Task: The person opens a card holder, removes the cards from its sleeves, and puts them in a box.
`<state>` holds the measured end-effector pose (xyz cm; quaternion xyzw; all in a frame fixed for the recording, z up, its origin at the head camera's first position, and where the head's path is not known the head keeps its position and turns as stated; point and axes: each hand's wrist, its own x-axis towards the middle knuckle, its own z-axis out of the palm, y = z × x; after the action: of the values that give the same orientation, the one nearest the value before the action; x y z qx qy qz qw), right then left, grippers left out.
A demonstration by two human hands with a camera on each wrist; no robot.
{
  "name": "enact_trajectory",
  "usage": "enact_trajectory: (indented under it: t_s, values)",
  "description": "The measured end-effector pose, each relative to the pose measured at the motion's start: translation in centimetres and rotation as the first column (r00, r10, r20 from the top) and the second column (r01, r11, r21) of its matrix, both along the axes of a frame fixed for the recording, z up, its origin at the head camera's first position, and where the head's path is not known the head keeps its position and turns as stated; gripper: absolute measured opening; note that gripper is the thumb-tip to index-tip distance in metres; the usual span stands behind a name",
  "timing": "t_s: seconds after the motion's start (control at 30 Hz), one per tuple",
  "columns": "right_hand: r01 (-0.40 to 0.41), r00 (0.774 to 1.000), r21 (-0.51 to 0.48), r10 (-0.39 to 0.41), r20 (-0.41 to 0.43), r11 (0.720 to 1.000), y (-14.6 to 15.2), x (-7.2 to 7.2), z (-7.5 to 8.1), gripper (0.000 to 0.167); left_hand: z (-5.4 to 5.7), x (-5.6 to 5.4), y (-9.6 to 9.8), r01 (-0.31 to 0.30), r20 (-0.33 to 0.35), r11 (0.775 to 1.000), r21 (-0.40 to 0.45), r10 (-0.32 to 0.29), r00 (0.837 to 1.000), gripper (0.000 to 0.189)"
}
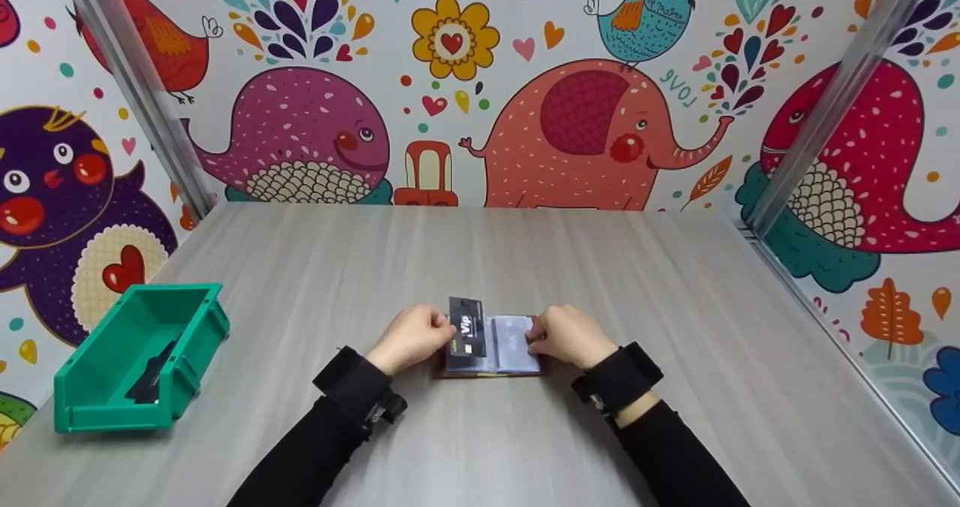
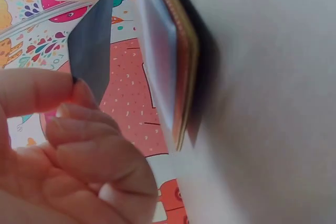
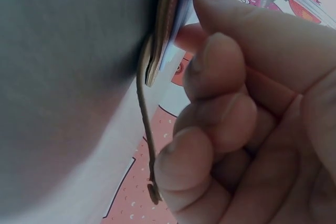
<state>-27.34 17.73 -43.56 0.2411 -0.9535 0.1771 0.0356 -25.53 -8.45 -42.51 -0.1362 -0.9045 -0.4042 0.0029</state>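
A brown card holder [image 1: 517, 346] lies spread flat on the table, its clear plastic sleeves [image 1: 514, 336] facing up. My left hand [image 1: 414, 337] pinches a black card [image 1: 467, 327] with "Vip" on it between thumb and forefinger, upright over the holder's left half. In the left wrist view the card [image 2: 93, 45] stands apart from the sleeves. On the opposite side, my right hand [image 1: 571, 334] grips the holder's right edge between thumb and forefinger, the other fingers curled in. A thin brown strap [image 3: 146, 114] with a snap sticks out from the cover beside those fingers.
At the left of the table stands a green open bin [image 1: 112, 417] with dark cards [image 1: 152, 376] inside. Walls printed with cartoon animals [image 1: 585, 139] enclose the back and sides, with metal posts [image 1: 817, 132] at the corners.
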Motion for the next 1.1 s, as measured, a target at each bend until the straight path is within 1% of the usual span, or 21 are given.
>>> enact_trajectory:
  t_s: [0.2,0.3,0.53,0.6,0.7,0.8,0.93,1.1]
  values:
    - [0.018,1.000,-0.001,-0.018,0.021,1.000,-0.2,0.1,0.1,0.015,0.9,0.8,-1.6,-0.060,0.021,0.997,0.052,0.059,0.998,0.016]
    - [0.032,0.999,0.001,-0.032,0.027,0.999,-0.3,0.1,0.1,0.015,1.3,1.1,-2.5,-0.079,0.025,0.994,0.069,0.077,0.997,0.014]
    - [0.030,0.999,0.008,-0.031,0.028,1.000,-0.2,0.2,0.1,0.014,1.3,1.8,-4.6,-0.113,0.006,0.991,0.078,0.113,0.994,0.013]
    - [0.029,0.999,0.007,-0.029,0.025,1.000,-0.2,0.2,0.1,0.014,1.3,2.1,-5.2,-0.122,0.013,0.989,0.077,0.122,0.992,0.014]
    - [0.025,1.000,0.004,-0.025,0.016,1.000,-0.1,0.2,0.1,0.013,1.4,2.6,-6.2,-0.134,0.045,0.987,0.085,0.131,0.990,0.016]
    - [0.014,1.000,0.000,-0.014,0.005,1.000,-0.1,0.1,0.1,0.013,1.4,3.1,-7.4,-0.156,0.054,0.983,0.093,0.152,0.987,0.015]
    - [-0.005,1.000,0.000,0.005,-0.017,1.000,0.0,0.1,0.0,0.012,1.9,3.7,-9.4,-0.191,0.023,0.976,0.104,0.190,0.982,0.011]
    - [-0.027,0.999,-0.001,0.027,-0.034,1.000,0.0,0.0,-0.1,0.011,2.9,4.3,-12.2,-0.221,-0.013,0.968,0.117,0.224,0.974,0.013]
